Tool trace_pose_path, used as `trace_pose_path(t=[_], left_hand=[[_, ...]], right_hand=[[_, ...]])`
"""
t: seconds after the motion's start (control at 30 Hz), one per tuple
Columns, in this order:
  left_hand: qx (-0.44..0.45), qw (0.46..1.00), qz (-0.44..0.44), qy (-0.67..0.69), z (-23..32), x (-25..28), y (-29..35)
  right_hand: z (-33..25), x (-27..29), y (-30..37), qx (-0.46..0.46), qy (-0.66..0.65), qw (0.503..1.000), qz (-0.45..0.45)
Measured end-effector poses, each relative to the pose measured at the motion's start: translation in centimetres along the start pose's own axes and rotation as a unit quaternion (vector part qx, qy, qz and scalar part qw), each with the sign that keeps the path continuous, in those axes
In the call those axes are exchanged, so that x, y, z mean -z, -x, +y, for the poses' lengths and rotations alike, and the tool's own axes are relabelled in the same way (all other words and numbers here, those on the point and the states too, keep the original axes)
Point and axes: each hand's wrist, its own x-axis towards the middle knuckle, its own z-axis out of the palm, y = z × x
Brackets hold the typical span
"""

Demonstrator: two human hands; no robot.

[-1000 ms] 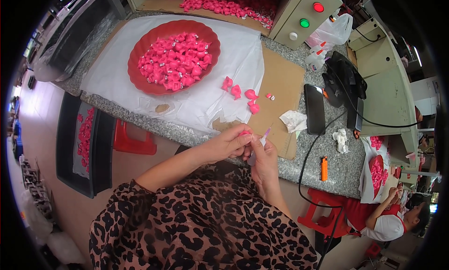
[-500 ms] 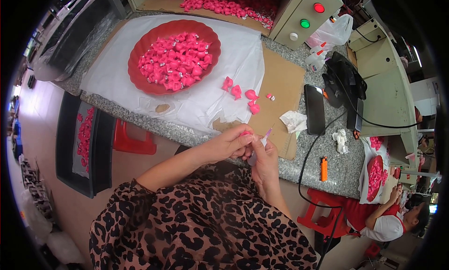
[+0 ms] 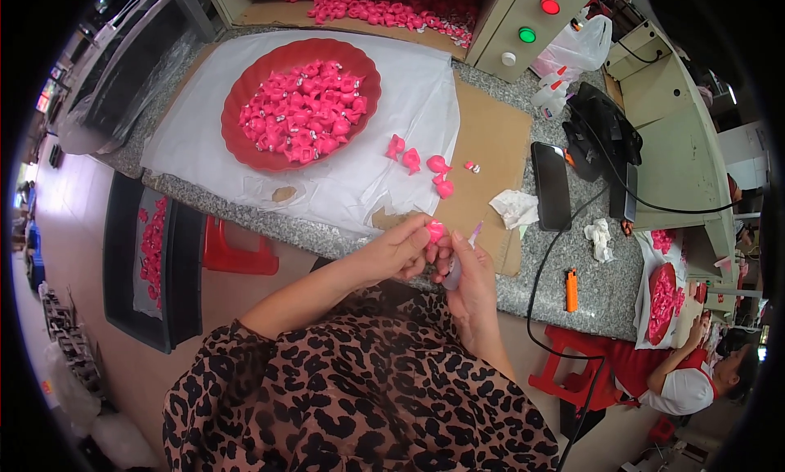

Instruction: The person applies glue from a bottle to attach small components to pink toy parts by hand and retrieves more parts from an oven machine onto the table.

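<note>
Just past the near edge of the table, my left hand (image 3: 402, 249) pinches a small pink moulded piece (image 3: 435, 228) between thumb and fingers. My right hand (image 3: 474, 282) is wrapped round a small translucent squeeze bottle (image 3: 452, 277) with a thin purple nozzle (image 3: 477, 229) pointing up and away from me. The nozzle is beside the piece, apart from it. Beyond my hands, several loose pink pieces (image 3: 412, 161) lie on white paper (image 3: 192, 141), and a tiny white-and-pink part (image 3: 472, 167) on cardboard (image 3: 495, 137). A scalloped red bowl (image 3: 235, 138) holds many pink pieces.
A phone (image 3: 551, 186), crumpled tissue (image 3: 515, 209), an orange lighter-like tool (image 3: 571, 289) and a black cable (image 3: 533, 296) lie at right. A box with buttons (image 3: 527, 34) stands behind. Below left sits a dark bin (image 3: 184, 292); another person (image 3: 683, 382) sits far right.
The pink piece shows more between my left fingers, where it was mostly covered before. My right hand and the bottle have shifted slightly right and toward me.
</note>
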Motion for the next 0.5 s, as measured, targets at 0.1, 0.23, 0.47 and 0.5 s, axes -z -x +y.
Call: trace_pose_path(t=[0.1, 0.23, 0.47, 0.5], left_hand=[[0.015, 0.999, -0.002, 0.041, -0.4, 0.4, -0.1], [0.021, 0.998, 0.005, 0.056, -0.7, 0.3, 0.0], [-0.045, 0.989, 0.115, -0.076, 1.1, 1.1, 0.8], [-0.09, 0.961, 0.181, -0.189, 2.1, 1.6, 0.9]], right_hand=[[-0.1, 0.0, 0.1, -0.007, -0.007, 1.0, -0.015], [0.1, 0.3, 0.0, -0.007, -0.009, 1.0, -0.024], [0.2, 0.3, 0.1, -0.028, -0.02, 0.999, -0.007], [0.0, 0.6, 0.2, -0.019, -0.02, 1.0, -0.005]])
